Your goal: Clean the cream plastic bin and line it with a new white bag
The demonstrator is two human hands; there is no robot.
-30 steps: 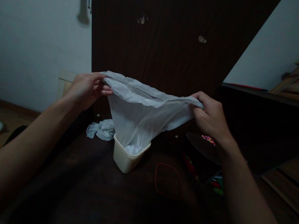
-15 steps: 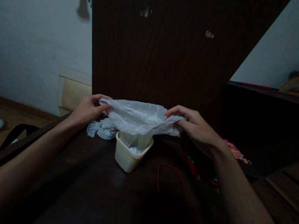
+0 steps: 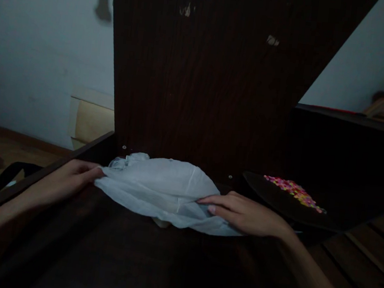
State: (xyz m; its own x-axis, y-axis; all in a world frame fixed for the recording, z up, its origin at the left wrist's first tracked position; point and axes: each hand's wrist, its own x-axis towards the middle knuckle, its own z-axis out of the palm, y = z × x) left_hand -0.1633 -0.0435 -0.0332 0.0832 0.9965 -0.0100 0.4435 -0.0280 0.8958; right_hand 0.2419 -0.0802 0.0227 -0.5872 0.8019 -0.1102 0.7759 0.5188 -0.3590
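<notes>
A thin white plastic bag (image 3: 160, 182) is stretched wide between my two hands, low over the dark wooden surface (image 3: 103, 254). My left hand (image 3: 80, 175) pinches the bag's left edge. At the right side, my right hand (image 3: 239, 212) grips the bag's edge, with its thumb and forefinger at the mouth. Beneath the bag only the bottom bit of a cream plastic tub (image 3: 161, 223) shows; the bag hides the rest. Behind the bag's left part lies a crumpled whitish plastic bag (image 3: 131, 159), partly covered.
A dark upright wooden panel (image 3: 199, 80) stands behind the bag. Many small pink and yellow pieces (image 3: 293, 192) lie on a dark sheet to the right. A raised wooden edge (image 3: 45, 178) runs along the left. Wooden slats (image 3: 370, 252) are at the lower right.
Both hands have moved down and apart, spreading the bag wider and lower over the tub, which is now almost hidden. The bag also covers part of the crumpled one.
</notes>
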